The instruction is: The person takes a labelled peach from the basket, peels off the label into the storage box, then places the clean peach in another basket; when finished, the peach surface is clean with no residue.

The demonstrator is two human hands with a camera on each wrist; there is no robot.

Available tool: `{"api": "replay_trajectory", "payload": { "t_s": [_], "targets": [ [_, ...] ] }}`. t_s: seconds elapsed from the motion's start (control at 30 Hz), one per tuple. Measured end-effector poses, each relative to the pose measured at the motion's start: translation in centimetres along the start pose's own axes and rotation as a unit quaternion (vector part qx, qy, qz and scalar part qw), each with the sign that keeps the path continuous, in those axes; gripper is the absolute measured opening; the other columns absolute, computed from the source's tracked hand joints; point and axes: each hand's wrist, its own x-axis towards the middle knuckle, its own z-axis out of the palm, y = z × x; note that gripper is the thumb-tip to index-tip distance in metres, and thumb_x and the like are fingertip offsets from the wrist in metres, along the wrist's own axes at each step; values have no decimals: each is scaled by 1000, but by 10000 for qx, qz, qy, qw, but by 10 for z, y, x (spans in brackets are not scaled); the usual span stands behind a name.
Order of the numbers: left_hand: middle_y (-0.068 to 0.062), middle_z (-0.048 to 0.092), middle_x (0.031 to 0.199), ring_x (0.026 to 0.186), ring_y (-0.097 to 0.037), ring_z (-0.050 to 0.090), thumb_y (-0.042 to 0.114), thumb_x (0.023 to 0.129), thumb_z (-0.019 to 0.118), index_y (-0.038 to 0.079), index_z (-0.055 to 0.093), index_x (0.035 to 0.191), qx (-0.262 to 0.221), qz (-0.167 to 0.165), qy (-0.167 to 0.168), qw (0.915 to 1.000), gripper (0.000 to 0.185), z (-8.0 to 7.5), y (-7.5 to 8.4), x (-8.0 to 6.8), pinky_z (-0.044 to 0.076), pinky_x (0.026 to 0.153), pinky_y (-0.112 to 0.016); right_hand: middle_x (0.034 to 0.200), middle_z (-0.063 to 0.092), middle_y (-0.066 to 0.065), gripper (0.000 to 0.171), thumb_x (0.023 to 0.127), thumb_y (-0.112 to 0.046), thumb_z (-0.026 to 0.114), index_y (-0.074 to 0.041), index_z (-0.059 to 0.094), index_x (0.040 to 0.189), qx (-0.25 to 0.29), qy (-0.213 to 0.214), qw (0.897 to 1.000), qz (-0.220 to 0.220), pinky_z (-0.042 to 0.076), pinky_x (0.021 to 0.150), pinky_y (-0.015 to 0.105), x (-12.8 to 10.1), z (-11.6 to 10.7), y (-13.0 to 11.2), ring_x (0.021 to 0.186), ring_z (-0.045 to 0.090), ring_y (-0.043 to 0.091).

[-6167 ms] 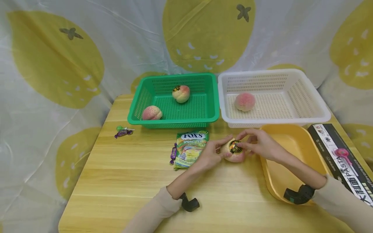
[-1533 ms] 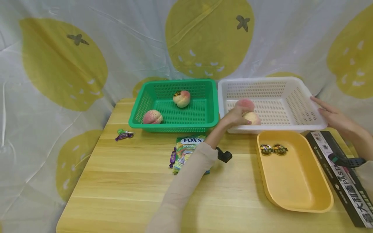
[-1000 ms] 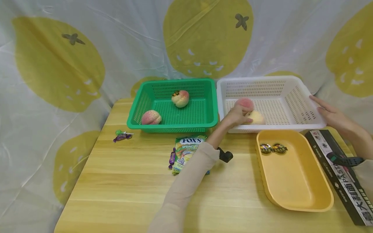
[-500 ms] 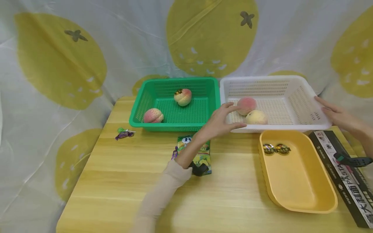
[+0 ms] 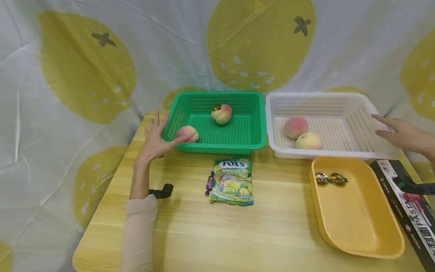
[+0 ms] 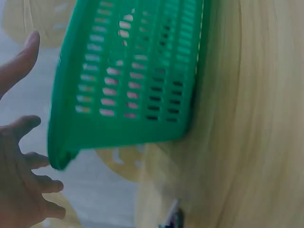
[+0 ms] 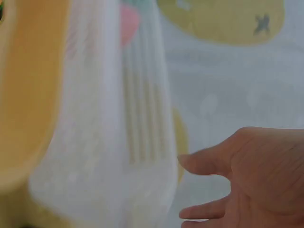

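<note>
My left hand (image 5: 159, 132) is open with fingers spread at the front left corner of the green basket (image 5: 217, 145). Its thumb reaches the rim close to a pink peach (image 5: 187, 133). A second peach (image 5: 221, 113), with a dark sticker, lies farther back in that basket. The left wrist view shows the hand (image 6: 21, 175) empty beside the green basket (image 6: 128, 80). My right hand (image 5: 391, 127) is open by the right rim of the white basket (image 5: 340, 153), which holds a pink peach (image 5: 296, 127) and a pale peach (image 5: 308, 141). In the blurred right wrist view the hand (image 7: 237, 183) is empty.
A yellow tray (image 5: 360, 223) at the front right holds two round stickers (image 5: 329, 179). A black pasta box (image 5: 409, 202) lies along the right edge. A Fox's candy bag (image 5: 233, 181) and a purple sweet (image 5: 209, 183) lie mid-table. A lemon-print cloth hangs behind.
My left hand let go of the pale peach in the white basket and swung left to the green basket's front left corner. My right hand stays by the white basket's right rim.
</note>
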Motion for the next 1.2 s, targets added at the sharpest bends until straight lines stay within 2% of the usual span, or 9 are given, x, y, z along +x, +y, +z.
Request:
{"api": "replay_trajectory", "payload": {
  "t_s": [0.1,0.2,0.3,0.4,0.57,0.67,0.77,0.97,1.2],
  "targets": [
    [-2,-22,173,160,-43,-15,58,90,74,40,0,165,-355,-450,-249,9980,107,-4,-16,-3,0,121,-77,158,4,50,75,113,-36,38,-1,-4,164,-52,203,9987,-467,15,106,87,5,-6,-45,139,12,73],
    [-1,-20,173,160,-44,-9,54,92,74,39,-3,165,-783,-686,-536,9931,107,-3,-25,-3,13,122,-76,165,4,41,78,111,-35,45,-7,0,167,399,201,9941,-987,12,112,83,14,-5,-97,148,7,66],
    [1,-10,175,162,-37,-2,48,94,73,38,-2,165,-1202,-754,-701,9874,104,1,-31,0,23,123,-67,170,10,31,78,109,-33,51,-14,4,168,997,17,9826,-1566,14,118,77,25,3,-146,155,11,56],
    [0,-3,175,162,-34,1,43,96,73,37,-3,166,-1551,-835,-771,9813,103,4,-32,2,26,123,-63,173,13,23,78,109,-37,53,-25,4,169,1468,-233,9717,-1838,18,120,74,39,16,-191,158,15,48],
    [-4,1,176,162,-32,0,33,96,75,34,1,167,-2104,-1111,-680,9689,102,2,-17,-1,19,128,-61,173,15,18,78,108,-36,55,-28,6,168,1890,-341,9536,-2318,19,124,68,73,46,-251,160,15,40],
    [-4,2,176,162,-30,2,30,95,76,32,5,167,-2352,-1187,-626,9626,102,0,-9,-3,21,128,-58,173,15,17,78,107,-31,57,-27,8,168,2122,-368,9447,-2472,21,125,66,97,66,-275,161,14,37],
    [-4,1,176,162,-29,5,30,94,78,35,6,167,-2510,-1236,-579,9583,103,3,-11,-1,25,127,-56,174,15,14,78,106,-32,59,-27,11,168,2174,-321,9421,-2534,25,124,64,118,81,-292,161,15,36],
    [0,0,176,162,-27,8,34,91,81,45,8,164,-2746,-1214,-486,9526,104,12,-27,4,27,127,-55,175,12,12,77,106,-30,60,-21,15,168,1990,-377,9470,-2495,23,126,61,146,87,-317,161,13,38],
    [2,1,176,162,-23,7,30,92,80,46,10,164,-2909,-1101,-412,9495,101,11,-30,0,28,127,-52,173,14,19,75,107,-28,56,-12,14,167,1213,-854,9561,-2528,23,126,60,171,83,-336,160,14,41]
  ]
}}
